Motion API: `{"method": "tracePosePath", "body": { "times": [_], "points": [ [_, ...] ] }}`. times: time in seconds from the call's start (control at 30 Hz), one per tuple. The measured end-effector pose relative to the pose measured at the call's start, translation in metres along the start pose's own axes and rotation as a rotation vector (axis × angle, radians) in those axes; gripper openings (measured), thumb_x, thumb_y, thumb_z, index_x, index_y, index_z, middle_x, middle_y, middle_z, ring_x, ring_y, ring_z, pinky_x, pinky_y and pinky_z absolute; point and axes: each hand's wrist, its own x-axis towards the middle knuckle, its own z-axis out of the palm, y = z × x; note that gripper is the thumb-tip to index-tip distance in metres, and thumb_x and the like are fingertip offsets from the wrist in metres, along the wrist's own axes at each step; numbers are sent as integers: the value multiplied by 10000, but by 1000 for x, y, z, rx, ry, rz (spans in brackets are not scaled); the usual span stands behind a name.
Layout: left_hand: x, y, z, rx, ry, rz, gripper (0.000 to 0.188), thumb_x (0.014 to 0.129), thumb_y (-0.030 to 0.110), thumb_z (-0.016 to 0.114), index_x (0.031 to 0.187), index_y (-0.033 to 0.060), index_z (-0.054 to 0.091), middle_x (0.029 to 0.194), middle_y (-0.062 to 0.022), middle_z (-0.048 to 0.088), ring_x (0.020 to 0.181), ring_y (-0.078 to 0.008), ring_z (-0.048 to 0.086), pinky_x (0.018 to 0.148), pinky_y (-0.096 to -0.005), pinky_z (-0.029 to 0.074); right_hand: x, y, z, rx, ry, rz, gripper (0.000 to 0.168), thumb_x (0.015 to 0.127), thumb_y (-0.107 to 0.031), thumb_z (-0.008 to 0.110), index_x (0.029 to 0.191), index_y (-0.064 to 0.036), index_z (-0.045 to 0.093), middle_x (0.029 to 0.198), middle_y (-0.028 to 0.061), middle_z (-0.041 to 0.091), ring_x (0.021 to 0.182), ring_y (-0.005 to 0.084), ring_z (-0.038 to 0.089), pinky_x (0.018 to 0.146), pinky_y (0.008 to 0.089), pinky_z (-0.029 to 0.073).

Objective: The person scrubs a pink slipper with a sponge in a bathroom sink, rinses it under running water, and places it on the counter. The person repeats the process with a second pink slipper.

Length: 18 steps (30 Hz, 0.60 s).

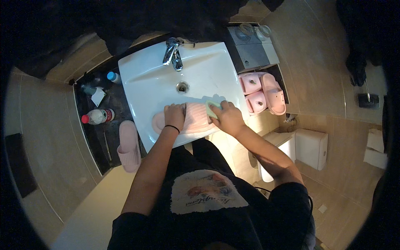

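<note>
A pink ribbed slipper lies sideways across the front of the white sink. My left hand grips it near the middle, with the fingers at the strap's opening. In my right hand is a pale green sponge, pressed against the toe end of the slipper. Its strap faces up, and part of the sole is hidden under my left hand. Behind the slipper are the round drain and the chrome faucet.
Left of the sink, a matching pink slipper and a red-capped bottle lie on the dark counter. A blue-capped bottle is farther back. More pink slippers and a grey box sit at right, above a toilet.
</note>
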Motion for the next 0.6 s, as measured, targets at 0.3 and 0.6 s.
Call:
{"method": "tracePosePath", "body": {
  "times": [0.3,0.6],
  "points": [
    [2,-4,6,-113,54,5,186,958,184,499,917,161,679,877,-42,687,961,-246,613,898,-410,387,8,36,-13,83,-114,-181,518,790,-303,753,1287,-208,642,950,125,589,897,319,617,752,412,529],
    [2,0,3,-115,38,-52,169,948,169,506,919,154,672,915,-40,694,984,-246,618,913,-416,387,-6,19,-19,200,-192,-73,515,772,-308,764,1263,-200,652,939,127,587,898,332,624,748,421,536]
  ]
}}
